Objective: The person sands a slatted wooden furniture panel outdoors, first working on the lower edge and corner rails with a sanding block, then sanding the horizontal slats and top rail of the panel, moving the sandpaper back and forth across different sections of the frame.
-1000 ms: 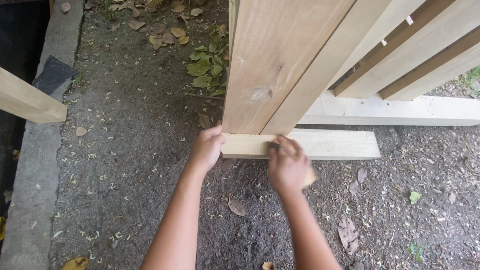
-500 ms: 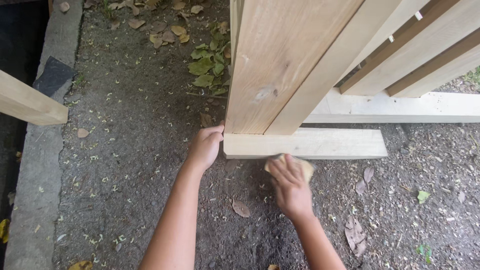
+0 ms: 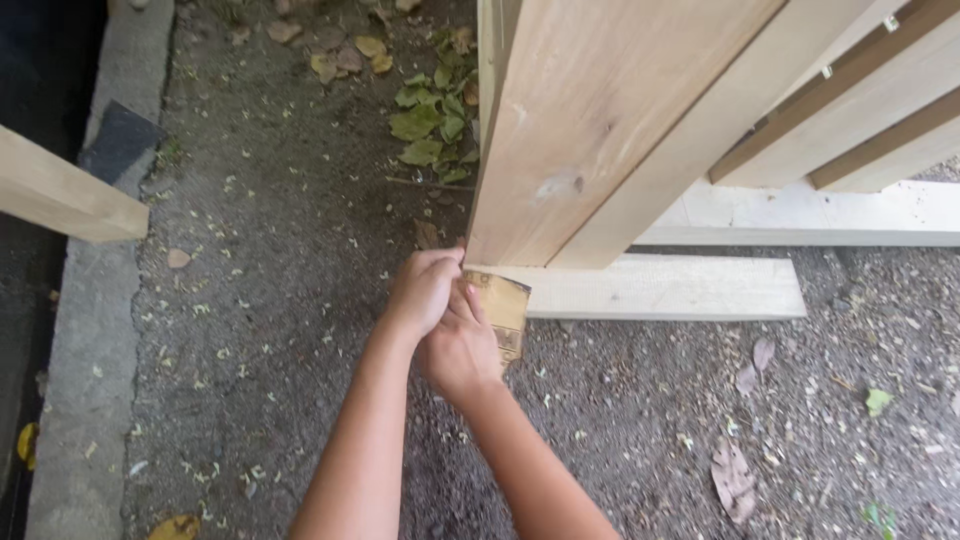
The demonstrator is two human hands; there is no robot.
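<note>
Both hands meet at the near-left end of the flat plank (image 3: pixel 660 288) lying on the ground. The right hand (image 3: pixel 462 345) has its fingers pinching a tan sheet of sandpaper (image 3: pixel 503 308), pressed flat on that end, apparently so the grit bites the wood. The left hand (image 3: pixel 425 290) lies over it with fingers curled together against the plank's corner, seemingly to steady it. An upright wide board (image 3: pixel 590 130) stands on the plank, just behind the hands
</note>
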